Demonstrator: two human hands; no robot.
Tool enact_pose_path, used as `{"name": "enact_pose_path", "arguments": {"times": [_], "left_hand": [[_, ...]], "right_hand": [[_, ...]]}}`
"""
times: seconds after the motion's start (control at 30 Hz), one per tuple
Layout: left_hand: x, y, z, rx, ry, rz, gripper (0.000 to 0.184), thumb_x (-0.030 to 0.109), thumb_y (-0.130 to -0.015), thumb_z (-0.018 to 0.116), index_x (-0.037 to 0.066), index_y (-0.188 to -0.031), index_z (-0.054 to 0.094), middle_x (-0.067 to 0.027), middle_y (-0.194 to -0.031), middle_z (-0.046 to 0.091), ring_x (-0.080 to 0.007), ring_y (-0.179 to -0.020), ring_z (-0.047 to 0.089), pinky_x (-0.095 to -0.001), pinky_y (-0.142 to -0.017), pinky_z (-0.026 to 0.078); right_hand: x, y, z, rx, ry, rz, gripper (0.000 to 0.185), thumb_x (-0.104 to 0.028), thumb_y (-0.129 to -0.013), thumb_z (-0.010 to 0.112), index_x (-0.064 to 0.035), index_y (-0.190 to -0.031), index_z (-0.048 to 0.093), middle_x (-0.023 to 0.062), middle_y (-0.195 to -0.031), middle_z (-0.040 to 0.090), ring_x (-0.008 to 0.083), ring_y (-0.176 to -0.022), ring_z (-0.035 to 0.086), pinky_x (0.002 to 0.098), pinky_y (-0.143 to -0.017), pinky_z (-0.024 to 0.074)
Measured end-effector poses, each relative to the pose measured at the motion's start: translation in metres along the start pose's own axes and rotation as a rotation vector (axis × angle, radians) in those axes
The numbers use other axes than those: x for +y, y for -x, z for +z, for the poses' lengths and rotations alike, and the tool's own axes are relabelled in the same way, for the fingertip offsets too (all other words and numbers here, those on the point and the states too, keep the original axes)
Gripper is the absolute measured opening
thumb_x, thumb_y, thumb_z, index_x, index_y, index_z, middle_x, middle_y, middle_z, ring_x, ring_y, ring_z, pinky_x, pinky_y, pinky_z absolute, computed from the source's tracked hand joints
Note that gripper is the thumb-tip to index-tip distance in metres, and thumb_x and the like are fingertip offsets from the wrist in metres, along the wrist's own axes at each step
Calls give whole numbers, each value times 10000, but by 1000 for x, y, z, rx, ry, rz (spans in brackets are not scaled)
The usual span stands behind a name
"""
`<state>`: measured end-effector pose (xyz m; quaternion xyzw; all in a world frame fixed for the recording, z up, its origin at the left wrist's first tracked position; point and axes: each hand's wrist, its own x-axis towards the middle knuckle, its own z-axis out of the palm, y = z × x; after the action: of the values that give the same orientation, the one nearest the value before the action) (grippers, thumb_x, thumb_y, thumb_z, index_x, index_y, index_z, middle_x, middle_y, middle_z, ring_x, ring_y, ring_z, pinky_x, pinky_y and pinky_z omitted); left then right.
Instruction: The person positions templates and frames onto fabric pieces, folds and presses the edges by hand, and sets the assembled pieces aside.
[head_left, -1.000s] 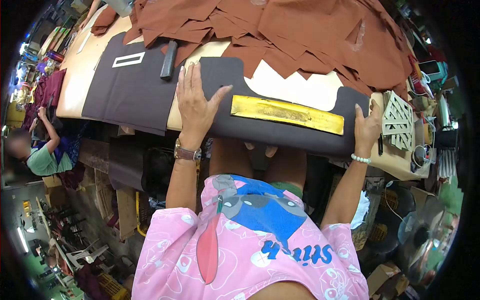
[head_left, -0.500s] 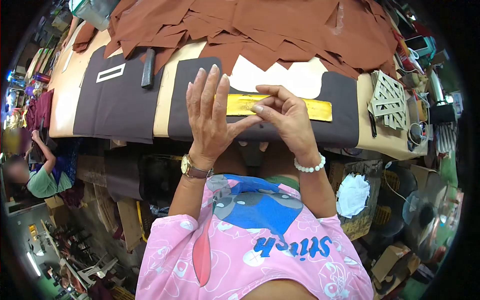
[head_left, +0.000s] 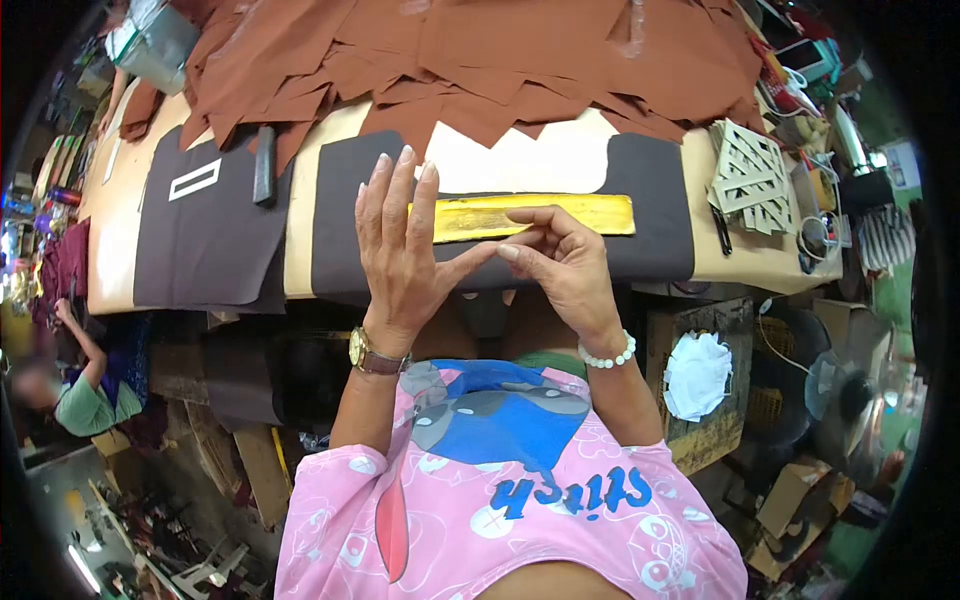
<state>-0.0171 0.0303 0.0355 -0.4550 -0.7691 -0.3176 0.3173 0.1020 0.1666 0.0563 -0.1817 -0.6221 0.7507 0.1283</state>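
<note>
My left hand (head_left: 400, 250) is raised over the near edge of a dark fabric piece (head_left: 345, 220), fingers spread and thumb stretched to the right. The fingertips of my right hand (head_left: 565, 262) are pinched together at the tip of my left thumb; anything between them is too small to make out. Behind both hands a yellow strip (head_left: 590, 214) lies across the dark fabric, partly hidden by them. A white sheet (head_left: 510, 165) shows just beyond the strip.
Brown fabric pieces (head_left: 480, 50) cover the far side. At left, a second dark piece (head_left: 210, 250) bears a white frame (head_left: 194, 180) and a dark block (head_left: 264, 168). Slatted pieces (head_left: 750, 180) and a black pen (head_left: 721, 230) lie right. Another person (head_left: 95, 395) works far left.
My right hand has come in from the fabric's right edge to my left thumb. My left hand has lifted off the fabric. The view has shifted, and the table things appear further left.
</note>
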Motion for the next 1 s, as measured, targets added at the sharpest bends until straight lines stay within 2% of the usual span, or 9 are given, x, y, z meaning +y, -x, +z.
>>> {"name": "enact_pose_path", "arguments": {"times": [0.17,0.3,0.43,0.47,0.53,0.7,0.8,0.93,1.0], "left_hand": [[1,-2,3,-50,39,20,883,524,-668,741,69,-1341,394,-174,-1355,435,-344,-1268,394,-487,-1038,309],[-16,-3,-5,-180,81,-156,737,377,-678,777,31,-1262,491,-169,-1307,482,-335,-1250,413,-435,-1035,342],[-21,-2,-6,-208,58,-204,555,241,-801,697,42,-1278,493,-155,-1327,474,-293,-1256,418,-413,-1045,332],[-22,-2,-5,-207,68,-214,520,248,-826,670,42,-1272,499,-154,-1322,479,-292,-1250,424,-412,-1043,334],[-24,1,-2,-205,49,-232,420,257,-898,580,37,-1250,520,-155,-1301,496,-288,-1233,442,-409,-1033,340],[-30,2,0,-214,117,-326,396,262,-903,575,-8,-1192,551,-193,-1247,529,-338,-1201,461,-417,-1002,358],[-43,2,0,-223,60,-412,428,275,-901,577,-42,-1187,539,-214,-1236,528,-354,-1170,476,-414,-978,377],[-68,7,4,-232,-117,-484,480,305,-903,570,-81,-1185,520,-242,-1223,522,-368,-1139,485,-414,-963,386],[-80,13,8,-227,-161,-444,514,351,-897,565,-56,-1207,517,-249,-1232,512,-382,-1152,469,-430,-974,369]], "right_hand": [[8,24,-47,336,32,-33,235,-45,-851,630,12,-1076,593,38,-790,637,61,-683,585,186,-616,488],[27,64,-114,526,-106,2,189,-123,-917,553,-20,-1064,611,16,-723,616,55,-615,567,170,-550,466],[22,94,-131,594,-281,122,408,-301,-992,377,-12,-1263,473,145,-986,663,186,-903,637,294,-794,484],[27,100,-141,528,-301,149,499,-367,-998,309,-5,-1335,381,200,-1132,615,245,-1065,587,347,-906,432],[26,105,-143,550,-344,140,504,-374,-997,307,-5,-1332,385,204,-1136,611,249,-1072,582,347,-912,427],[20,106,-140,599,-340,132,503,-372,-995,322,2,-1322,394,205,-1124,615,246,-1058,590,331,-893,438],[17,96,-146,604,-234,66,415,-248,-977,426,39,-1277,444,197,-1081,629,253,-1007,613,316,-853,469],[7,54,-141,760,537,-110,311,11,-890,492,69,-1195,521,168,-1054,645,229,-956,631,298,-859,476],[6,43,-142,673,1025,-276,388,66,-819,461,23,-1196,539,183,-1093,622,286,-1031,594,343,-913,449]]}}
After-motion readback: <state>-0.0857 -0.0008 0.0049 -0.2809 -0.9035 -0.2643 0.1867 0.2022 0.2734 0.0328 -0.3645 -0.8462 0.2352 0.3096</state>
